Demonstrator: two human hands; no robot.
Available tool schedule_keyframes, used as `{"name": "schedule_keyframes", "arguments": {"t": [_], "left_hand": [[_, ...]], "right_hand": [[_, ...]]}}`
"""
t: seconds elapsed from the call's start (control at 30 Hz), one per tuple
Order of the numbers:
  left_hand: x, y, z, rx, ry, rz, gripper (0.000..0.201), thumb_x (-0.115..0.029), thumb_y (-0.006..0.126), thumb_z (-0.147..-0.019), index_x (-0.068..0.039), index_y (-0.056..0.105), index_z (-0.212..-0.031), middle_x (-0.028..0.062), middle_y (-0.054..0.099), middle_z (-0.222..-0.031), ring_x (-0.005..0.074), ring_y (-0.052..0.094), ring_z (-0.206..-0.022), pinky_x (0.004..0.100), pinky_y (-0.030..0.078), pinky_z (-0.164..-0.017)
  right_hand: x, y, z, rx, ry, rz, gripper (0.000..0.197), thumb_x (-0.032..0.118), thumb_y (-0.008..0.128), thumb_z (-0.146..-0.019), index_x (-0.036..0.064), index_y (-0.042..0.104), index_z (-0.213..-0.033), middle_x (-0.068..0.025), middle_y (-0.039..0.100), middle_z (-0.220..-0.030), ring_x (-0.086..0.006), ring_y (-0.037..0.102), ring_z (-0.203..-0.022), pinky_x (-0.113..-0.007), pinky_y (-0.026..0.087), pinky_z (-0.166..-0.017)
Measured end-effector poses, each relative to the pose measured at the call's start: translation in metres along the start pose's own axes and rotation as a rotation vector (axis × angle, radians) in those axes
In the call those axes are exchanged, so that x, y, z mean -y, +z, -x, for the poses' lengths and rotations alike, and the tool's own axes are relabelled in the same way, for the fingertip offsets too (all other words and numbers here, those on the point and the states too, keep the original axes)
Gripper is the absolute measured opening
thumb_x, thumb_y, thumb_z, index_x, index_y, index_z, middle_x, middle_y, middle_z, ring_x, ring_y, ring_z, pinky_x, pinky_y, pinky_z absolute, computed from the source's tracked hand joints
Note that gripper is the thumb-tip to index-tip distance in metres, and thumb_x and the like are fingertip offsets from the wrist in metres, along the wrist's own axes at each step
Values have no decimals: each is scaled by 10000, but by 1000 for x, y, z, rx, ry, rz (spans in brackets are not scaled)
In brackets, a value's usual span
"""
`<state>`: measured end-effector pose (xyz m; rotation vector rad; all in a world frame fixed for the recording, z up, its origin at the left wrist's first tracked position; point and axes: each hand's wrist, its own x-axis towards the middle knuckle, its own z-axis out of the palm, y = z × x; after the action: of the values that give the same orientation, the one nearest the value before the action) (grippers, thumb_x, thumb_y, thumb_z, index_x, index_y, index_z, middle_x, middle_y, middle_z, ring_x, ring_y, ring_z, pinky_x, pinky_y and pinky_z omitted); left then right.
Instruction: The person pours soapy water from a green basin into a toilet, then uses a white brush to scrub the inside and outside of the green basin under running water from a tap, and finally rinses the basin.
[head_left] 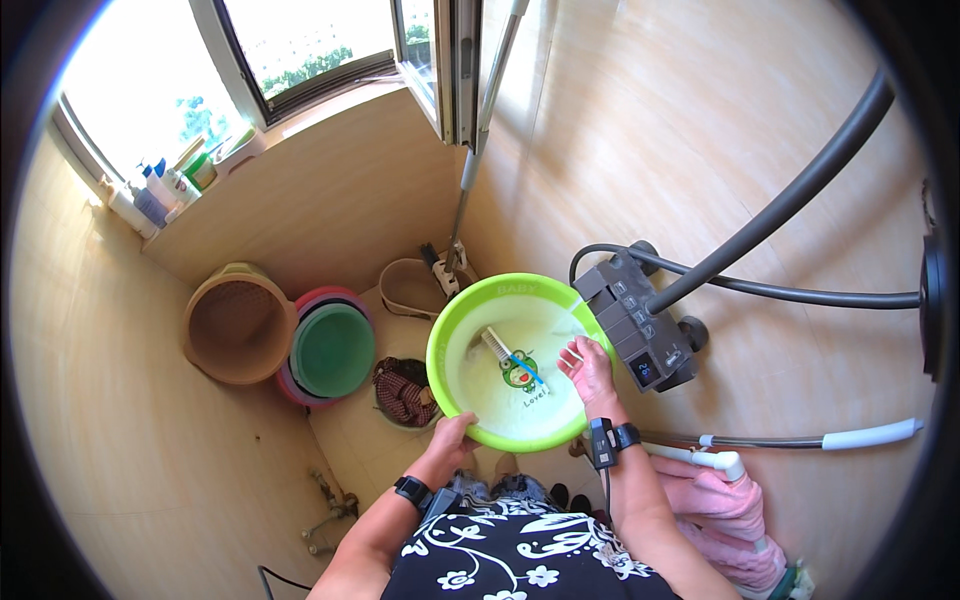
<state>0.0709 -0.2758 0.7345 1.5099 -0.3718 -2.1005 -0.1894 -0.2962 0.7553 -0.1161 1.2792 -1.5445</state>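
A wide basin (437, 352) with a lime green rim and a pale inside is in front of me, with a cartoon frog printed on its bottom. What looks like shallow, clear water lies in it. A scrub brush (515, 360) with white bristles and a blue handle rests inside, slanting across the frog. My left hand (453, 437) grips the near left rim, its thumb over the edge. Over the right side of the basin, my right hand (587, 372) has its fingers loosely bent and apart, with nothing in them.
A grey machine (640, 320) with a panel and thick hose stands right of the basin. Left are a brown basin (240, 325), stacked green (335, 350) and pink basins, and a container of dark cloth (402, 390). Pink towels (725, 515) hang lower right; bottles (150, 195) line the windowsill.
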Motion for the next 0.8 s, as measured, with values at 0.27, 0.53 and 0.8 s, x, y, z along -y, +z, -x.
{"name": "schedule_keyframes", "arguments": {"t": [0.27,0.53,0.8], "left_hand": [[-7,6,10,-55,75,-107,311,-57,557,-749,63,536,-1035,135,602,-937,258,628,-797,383,564,-677],[-6,-6,7,-13,58,-106,311,-62,556,-754,65,537,-1037,137,598,-943,260,628,-808,384,565,-684],[-5,-1,-9,-11,-16,-49,341,-71,552,-758,46,499,-1074,131,587,-962,258,624,-812,394,565,-692]], "right_hand": [[-49,22,-18,98,-357,1570,403,260,675,-757,27,530,-1052,-171,529,-1052,-329,560,-928,-401,466,-825],[-52,6,-57,200,119,1422,289,141,548,-812,44,453,-1068,-125,549,-785,-253,572,-572,-352,496,-511],[-14,-22,1,106,240,272,220,243,407,-949,107,461,-1113,-3,445,-632,-51,344,-399,-193,261,-334]]}}
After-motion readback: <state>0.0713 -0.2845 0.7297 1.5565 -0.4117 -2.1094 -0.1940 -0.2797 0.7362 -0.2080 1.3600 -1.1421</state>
